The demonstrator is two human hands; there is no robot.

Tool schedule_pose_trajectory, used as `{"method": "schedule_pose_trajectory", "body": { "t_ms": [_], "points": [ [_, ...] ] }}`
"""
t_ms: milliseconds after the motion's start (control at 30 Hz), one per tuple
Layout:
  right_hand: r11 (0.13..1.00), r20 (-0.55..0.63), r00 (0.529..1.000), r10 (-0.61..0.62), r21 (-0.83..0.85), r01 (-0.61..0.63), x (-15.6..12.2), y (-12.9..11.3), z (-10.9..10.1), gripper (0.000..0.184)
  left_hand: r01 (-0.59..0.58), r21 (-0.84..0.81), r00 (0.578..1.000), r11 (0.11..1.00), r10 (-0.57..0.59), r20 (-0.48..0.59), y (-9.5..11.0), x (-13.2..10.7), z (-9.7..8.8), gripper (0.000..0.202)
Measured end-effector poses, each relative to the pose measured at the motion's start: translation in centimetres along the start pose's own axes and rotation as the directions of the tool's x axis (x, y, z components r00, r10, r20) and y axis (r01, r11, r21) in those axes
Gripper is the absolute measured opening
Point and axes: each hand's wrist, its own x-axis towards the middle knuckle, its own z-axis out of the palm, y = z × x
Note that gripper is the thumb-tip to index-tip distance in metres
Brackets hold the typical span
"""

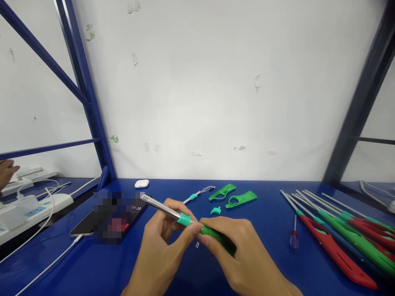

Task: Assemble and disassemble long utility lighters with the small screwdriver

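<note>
My left hand (165, 242) is closed on a silver metal lighter tube (163, 209) with a teal collar (184, 219); the tube slants up to the left. My right hand (239, 250) grips a green lighter body part (216, 236), whose far end is hidden by the fingers. Tube and green part meet between my two thumbs; whether they are joined cannot be seen. Beyond the hands lie two green handle shells (242, 200), a small teal trigger piece (216, 211) and a thin rod with a teal collar and wires (194, 196). A tiny white-looking piece (197, 244) lies under the hands.
Several long-nosed lighters (336, 250) in red, green and blue lie at right, beside a purple-handled screwdriver (294, 239). A phone (135, 209) with a cable and a white earbud case (142, 183) are at left. Another person's hand (8, 170) shows near power strips (40, 209).
</note>
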Motion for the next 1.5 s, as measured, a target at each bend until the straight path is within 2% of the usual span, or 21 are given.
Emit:
{"method": "schedule_pose_trajectory", "body": {
  "t_ms": [67, 133, 200, 300, 400, 500, 600, 733, 800, 867, 967, 1067, 1167, 1333, 1500],
  "points": [
    [0.993, 0.001, 0.997, 0.079, 0.092, -0.079, -0.1, -0.3, -0.4, 0.031, 0.042, -0.034, 0.998, 0.999, -0.041, 0.043, -0.1, -0.1, -0.1, 0.014],
    [0.952, 0.054, 0.987, 0.15, 0.262, -0.159, -0.2, -0.4, -0.8, 0.035, 0.112, -0.067, 0.986, 0.991, -0.103, 0.13, 0.0, -0.2, -0.3, 0.022],
    [0.854, 0.175, 0.971, 0.164, 0.468, -0.229, -0.3, -0.1, -1.2, 0.036, 0.18, -0.101, 0.953, 0.978, -0.149, 0.263, 0.2, -0.2, -0.6, 0.025],
    [0.674, 0.342, 0.934, 0.106, 0.666, -0.32, -0.4, 0.7, -1.7, 0.038, 0.198, -0.152, 0.903, 0.968, -0.12, 0.412, 0.6, -0.1, -0.6, 0.015],
    [0.568, 0.414, 0.905, 0.095, 0.724, -0.391, -0.3, 1.4, -1.9, 0.04, 0.223, -0.204, 0.893, 0.953, -0.116, 0.435, 0.8, 0.1, -0.4, 0.012],
    [0.519, 0.462, 0.883, 0.085, 0.736, -0.436, -0.2, 1.7, -1.9, 0.038, 0.24, -0.2, 0.915, 0.95, -0.152, 0.375, 0.7, 0.1, 0.1, 0.017],
    [0.574, 0.444, 0.889, 0.115, 0.7, -0.424, 0.0, 1.8, -2.0, 0.037, 0.177, -0.158, 0.955, 0.972, -0.13, 0.267, 0.5, 0.0, 0.9, 0.023],
    [0.761, 0.311, 0.93, 0.198, 0.549, -0.346, -0.2, 1.0, -2.3, 0.033, 0.095, -0.103, 0.99, 0.99, -0.083, 0.117, 0.4, -0.2, 1.6, 0.025],
    [0.834, 0.226, 0.939, 0.258, 0.438, -0.334, -0.4, 0.3, -2.3, 0.03, 0.07, -0.054, 0.997, 0.996, -0.069, 0.025, 0.4, -0.1, 1.6, 0.026],
    [0.894, 0.137, 0.945, 0.297, 0.309, -0.326, -0.6, -0.5, -2.0, 0.04, 0.057, -0.013, 0.997, 0.998, -0.058, -0.055, 0.5, 0.0, 1.5, 0.026],
    [0.954, 0.024, 0.963, 0.27, 0.126, -0.271, -0.8, -1.1, -1.3, 0.044, 0.052, -0.002, 0.992, 0.999, -0.052, -0.111, 0.6, 0.1, 1.1, 0.027],
    [0.973, -0.008, 0.974, 0.227, 0.046, -0.227, -0.8, -1.5, -1.1, 0.038, 0.051, -0.034, 0.992, 0.998, -0.054, -0.113, 0.4, -0.1, 0.7, 0.025],
    [0.974, -0.002, 0.975, 0.223, 0.054, -0.222, -1.0, -1.7, -1.2, 0.035, 0.038, -0.072, 0.993, 0.997, -0.046, -0.109, 0.0, -0.5, 0.4, 0.022],
    [0.98, -0.154, 0.968, 0.197, 0.016, -0.197, -1.6, -1.6, -0.9, 0.041, 0.024, -0.101, 0.989, 0.995, -0.038, -0.139, -0.2, -1.0, 0.3, 0.026],
    [0.994, -0.181, 0.978, 0.1, -0.036, -0.108, -1.7, -1.1, -0.3, 0.038, 0.014, -0.092, 0.987, 0.996, -0.028, -0.159, 0.0, -1.0, 0.6, 0.026]
  ]
}}
